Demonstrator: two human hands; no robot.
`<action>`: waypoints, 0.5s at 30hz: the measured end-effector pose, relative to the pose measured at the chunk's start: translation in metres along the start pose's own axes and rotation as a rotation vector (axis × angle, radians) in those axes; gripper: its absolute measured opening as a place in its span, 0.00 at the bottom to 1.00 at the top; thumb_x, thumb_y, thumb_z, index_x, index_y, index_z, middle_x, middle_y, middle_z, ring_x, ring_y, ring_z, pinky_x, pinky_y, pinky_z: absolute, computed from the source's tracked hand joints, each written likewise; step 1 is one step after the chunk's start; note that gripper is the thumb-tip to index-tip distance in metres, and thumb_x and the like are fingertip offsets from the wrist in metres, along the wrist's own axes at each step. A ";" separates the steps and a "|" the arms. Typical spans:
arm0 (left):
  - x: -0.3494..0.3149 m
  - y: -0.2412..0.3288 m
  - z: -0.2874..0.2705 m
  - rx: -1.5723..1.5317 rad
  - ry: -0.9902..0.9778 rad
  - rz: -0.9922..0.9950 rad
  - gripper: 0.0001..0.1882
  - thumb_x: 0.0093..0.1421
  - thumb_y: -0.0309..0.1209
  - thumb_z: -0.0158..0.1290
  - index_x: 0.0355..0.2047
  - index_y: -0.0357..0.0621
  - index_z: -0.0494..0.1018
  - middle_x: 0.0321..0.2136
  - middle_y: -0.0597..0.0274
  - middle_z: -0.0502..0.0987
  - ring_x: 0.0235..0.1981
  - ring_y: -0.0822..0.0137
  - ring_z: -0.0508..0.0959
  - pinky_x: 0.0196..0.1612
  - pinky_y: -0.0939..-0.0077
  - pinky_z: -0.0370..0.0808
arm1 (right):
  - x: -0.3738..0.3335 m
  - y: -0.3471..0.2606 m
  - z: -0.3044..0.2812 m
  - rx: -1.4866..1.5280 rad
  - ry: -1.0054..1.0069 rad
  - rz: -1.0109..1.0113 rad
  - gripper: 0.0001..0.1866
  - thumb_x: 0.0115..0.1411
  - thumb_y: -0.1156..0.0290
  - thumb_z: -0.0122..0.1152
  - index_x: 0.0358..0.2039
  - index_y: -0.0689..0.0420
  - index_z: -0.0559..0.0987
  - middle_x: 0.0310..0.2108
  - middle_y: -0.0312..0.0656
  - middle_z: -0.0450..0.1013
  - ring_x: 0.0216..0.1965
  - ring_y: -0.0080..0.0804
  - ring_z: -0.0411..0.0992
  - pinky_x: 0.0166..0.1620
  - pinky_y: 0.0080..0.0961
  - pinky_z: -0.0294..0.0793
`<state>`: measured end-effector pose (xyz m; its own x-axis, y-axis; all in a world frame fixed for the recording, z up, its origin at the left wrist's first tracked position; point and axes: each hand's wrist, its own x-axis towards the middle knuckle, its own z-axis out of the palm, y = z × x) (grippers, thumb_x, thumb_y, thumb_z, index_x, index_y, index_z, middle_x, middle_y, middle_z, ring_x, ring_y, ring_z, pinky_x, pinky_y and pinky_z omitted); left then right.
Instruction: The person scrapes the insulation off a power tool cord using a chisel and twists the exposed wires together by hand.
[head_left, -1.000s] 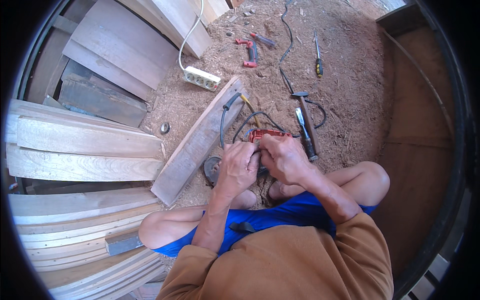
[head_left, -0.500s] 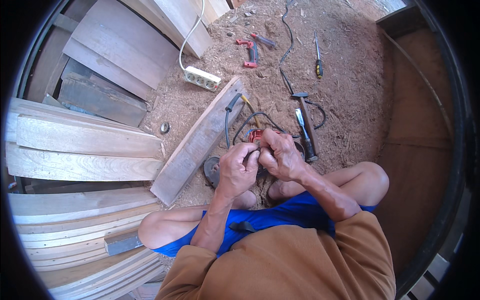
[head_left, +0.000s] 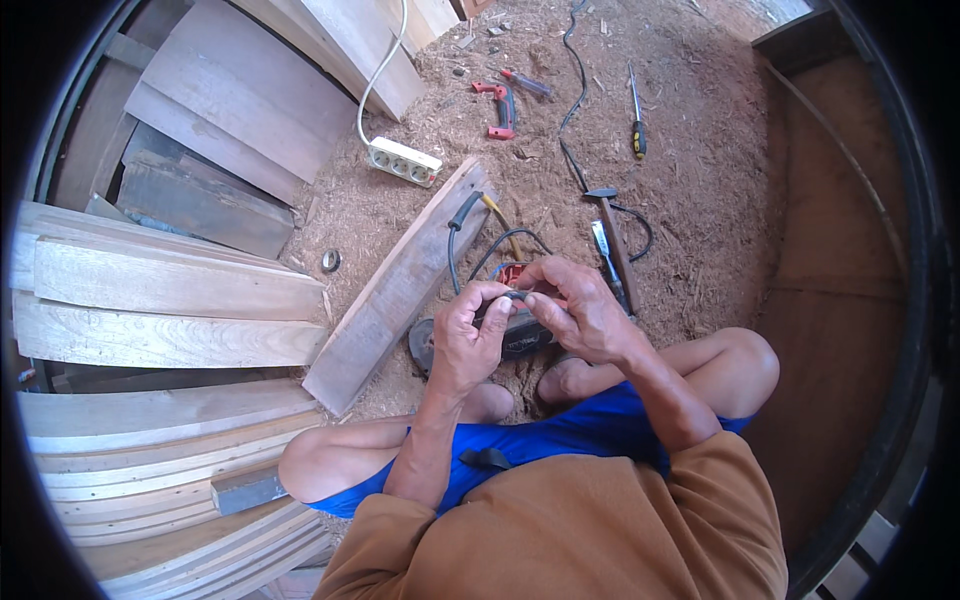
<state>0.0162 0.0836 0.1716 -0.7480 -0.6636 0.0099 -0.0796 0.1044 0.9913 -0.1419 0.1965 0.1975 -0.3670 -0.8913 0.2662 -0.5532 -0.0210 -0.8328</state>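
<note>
My left hand and my right hand meet in front of me, each with thumb and fingers pinched. Between their fingertips is a small dark piece, too small to name. Just below and behind them lies a power tool with a dark grey body, partly hidden by my hands. Part of its red housing shows above my fingers, and a rounded dark part sticks out at its left. A hammer with a wooden handle and a chisel lie on the ground right of my right hand.
A plank lies slantwise on my left. Beyond are a white power strip, a red and black handle shell, two screwdrivers, a black cable and a tape roll. Stacked boards line the left; a brown panel stands right.
My right hand has turned and its fingers have opened a little, so the small dark piece shows between both hands. More of the power tool's grey body is visible beneath.
</note>
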 end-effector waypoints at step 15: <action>-0.005 0.006 -0.006 -0.389 -0.193 -0.194 0.11 0.69 0.33 0.57 0.43 0.37 0.76 0.31 0.65 0.80 0.33 0.79 0.78 0.38 0.82 0.75 | -0.007 -0.005 0.018 -0.025 0.054 0.012 0.15 0.52 0.84 0.63 0.41 0.61 0.84 0.31 0.51 0.79 0.33 0.51 0.76 0.37 0.42 0.74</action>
<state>0.0231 0.0829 0.1778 -0.8555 -0.4898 -0.1681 -0.0047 -0.3172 0.9483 -0.1227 0.1948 0.1912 -0.4132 -0.8657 0.2824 -0.5668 0.0018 -0.8239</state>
